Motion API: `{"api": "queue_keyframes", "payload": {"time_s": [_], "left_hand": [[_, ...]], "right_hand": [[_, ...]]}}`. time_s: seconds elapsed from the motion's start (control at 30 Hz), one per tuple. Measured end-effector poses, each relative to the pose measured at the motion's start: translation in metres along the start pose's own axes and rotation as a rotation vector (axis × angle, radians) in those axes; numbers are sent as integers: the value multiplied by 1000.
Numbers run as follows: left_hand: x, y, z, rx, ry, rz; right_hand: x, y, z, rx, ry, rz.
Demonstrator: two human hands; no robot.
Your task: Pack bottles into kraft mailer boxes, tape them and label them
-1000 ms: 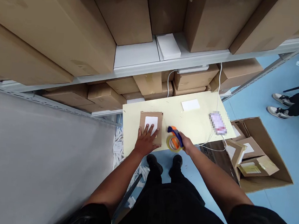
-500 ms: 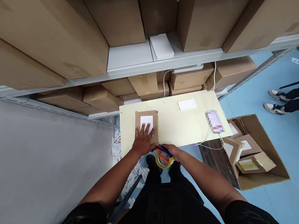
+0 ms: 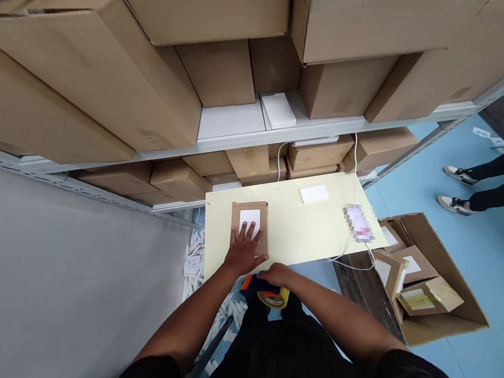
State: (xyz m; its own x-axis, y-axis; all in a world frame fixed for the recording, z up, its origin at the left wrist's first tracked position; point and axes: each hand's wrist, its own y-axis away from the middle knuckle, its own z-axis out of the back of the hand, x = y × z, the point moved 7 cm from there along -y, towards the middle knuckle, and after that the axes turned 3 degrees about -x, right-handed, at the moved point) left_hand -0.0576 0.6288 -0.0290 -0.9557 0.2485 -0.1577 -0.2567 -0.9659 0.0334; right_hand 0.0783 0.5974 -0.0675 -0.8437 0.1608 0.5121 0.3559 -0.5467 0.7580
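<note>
A small cardboard box (image 3: 263, 218) with a white label (image 3: 250, 217) on top lies near the left end of the pale yellow table (image 3: 292, 234). My left hand (image 3: 243, 252) rests flat on the box, its fingers spread over the lower part of the label. Just off the table's front edge, my right hand (image 3: 276, 274) is closed around a tape dispenser (image 3: 269, 289) with blue and orange parts. A yellow roll of tape (image 3: 277, 299) sits in it, below the hand. The fingers around the handle are partly hidden.
A white card (image 3: 314, 194) and a blurred-out phone (image 3: 358, 223) with a cable lie on the table. To the right stands a large open carton (image 3: 448, 279) holding several labelled boxes. Shelves (image 3: 231, 124) with cardboard boxes rise behind. Another person's legs (image 3: 497, 180) show at far right.
My right hand has tilted the tape dispenser and shifted it slightly left, closer to the box's front edge. My left hand stays on the box. The camera view has tipped upward a little.
</note>
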Motion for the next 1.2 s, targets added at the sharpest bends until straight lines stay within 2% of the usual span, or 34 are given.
{"api": "queue_keyframes", "payload": {"time_s": [0.13,0.2,0.23,0.3,0.4,0.5,0.63,0.7,0.8,0.9,0.97,1.03,1.1,1.2], "left_hand": [[1,1,0,-23,26,2],[1,1,0,-28,45,10],[1,1,0,-28,55,14],[2,2,-1,-23,71,17],[1,3,-2,-10,90,13],[3,2,-3,-15,112,20],[7,4,3,-38,191,8],[12,11,12,-91,238,3],[23,30,29,-228,286,26],[36,55,36,-278,351,85],[44,71,35,-258,402,112],[52,85,33,-233,436,128],[60,98,30,-209,451,151],[73,113,25,-170,472,195]], "right_hand": [[-62,39,30,-77,-446,-103],[-89,58,43,-81,-551,-188],[-96,66,52,-119,-604,-187],[-100,80,73,-201,-715,-155],[-84,93,107,-304,-836,-101],[-46,99,146,-408,-857,-8],[32,102,207,-625,-654,221],[79,105,238,-781,-453,315],[158,106,280,-985,-65,423],[232,95,314,-1147,341,432],[273,80,328,-1203,562,443],[302,60,337,-1202,671,472],[320,40,340,-1178,697,500],[331,16,340,-1156,696,516]]}}
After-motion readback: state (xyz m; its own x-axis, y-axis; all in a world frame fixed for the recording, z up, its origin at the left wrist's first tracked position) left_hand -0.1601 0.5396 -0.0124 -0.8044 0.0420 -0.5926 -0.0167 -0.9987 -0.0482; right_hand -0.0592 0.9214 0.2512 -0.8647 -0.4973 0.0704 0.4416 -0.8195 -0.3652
